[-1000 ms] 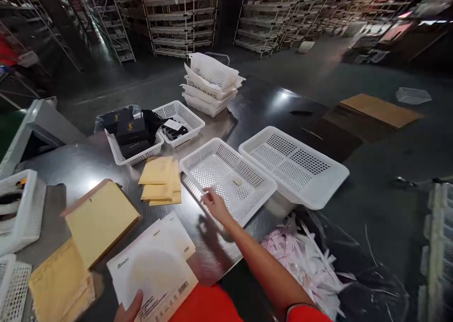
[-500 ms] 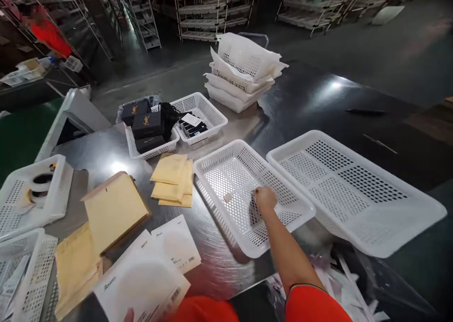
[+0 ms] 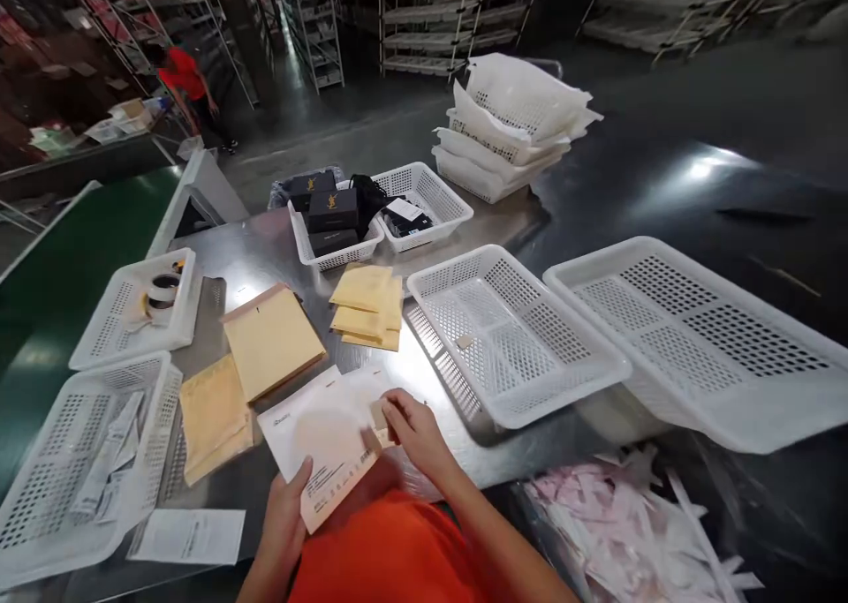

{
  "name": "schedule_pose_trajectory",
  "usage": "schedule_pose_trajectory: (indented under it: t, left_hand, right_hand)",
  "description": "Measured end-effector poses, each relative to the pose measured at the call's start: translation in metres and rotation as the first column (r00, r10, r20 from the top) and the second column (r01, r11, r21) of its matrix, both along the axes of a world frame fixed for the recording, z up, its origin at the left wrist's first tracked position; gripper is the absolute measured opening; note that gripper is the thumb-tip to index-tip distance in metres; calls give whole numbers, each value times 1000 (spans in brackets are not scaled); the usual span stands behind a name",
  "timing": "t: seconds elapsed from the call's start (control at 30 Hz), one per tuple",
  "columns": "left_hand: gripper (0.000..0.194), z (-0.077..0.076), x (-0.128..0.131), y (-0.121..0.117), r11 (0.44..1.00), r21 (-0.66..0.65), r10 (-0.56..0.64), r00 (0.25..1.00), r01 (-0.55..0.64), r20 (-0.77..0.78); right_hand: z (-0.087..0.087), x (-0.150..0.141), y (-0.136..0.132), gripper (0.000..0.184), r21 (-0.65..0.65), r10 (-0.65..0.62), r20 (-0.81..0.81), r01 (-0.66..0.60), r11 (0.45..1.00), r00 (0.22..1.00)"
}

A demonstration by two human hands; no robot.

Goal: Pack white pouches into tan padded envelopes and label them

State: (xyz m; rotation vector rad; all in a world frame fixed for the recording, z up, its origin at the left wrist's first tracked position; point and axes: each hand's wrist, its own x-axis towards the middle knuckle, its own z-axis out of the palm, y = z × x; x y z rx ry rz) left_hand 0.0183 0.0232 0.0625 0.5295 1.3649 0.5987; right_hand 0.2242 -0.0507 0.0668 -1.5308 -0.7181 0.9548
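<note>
Right hand (image 3: 411, 426) is out of the tray (image 3: 563, 389) with a tan piece (image 3: 377, 415)
Grip's pinching it by the white mailer (image 3: 324, 444), left of the tray; left hand (image 3: 288, 506) holds that mailer. Looks like both are being handled together now.

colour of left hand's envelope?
The envelope is white with dark print; best in the head view.

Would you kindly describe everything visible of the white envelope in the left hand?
The white envelope is flat and papery, with dark print, symbols and a likely barcode. It slants before the red shirt, its left edge held by the left hand, thumb on top. The right hand is near its right corner; contact unclear.
</note>
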Motion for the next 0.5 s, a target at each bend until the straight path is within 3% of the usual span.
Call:
schedule_pose_trajectory:
  t: [0.13, 0.23, 0.37, 0.5]
  left_hand:
    - [33, -8, -38, 12, 1000, -2, 21, 999, -21, -41]
    - [40, -9, -56, 22, 998, -29, 56, 997, -58, -62]
    - [45, 1, -61, 31, 995, -62, 75, 996, -78, -49]
    - [45, 8, -57, 33, 996, -75, 55, 998, -57, -39]
  right_hand:
    - [14, 4, -15, 42, -9, -130, 83, 132, 991, 988]
    - [15, 2, -27, 48, -70, -152, -16, 151, 986, 988]
    - [6, -11, -32, 50, -146, -178, -132, 158, 977, 975]
    - [-18, -14, -46, 50, -137, -139, -209, 111, 984, 968]
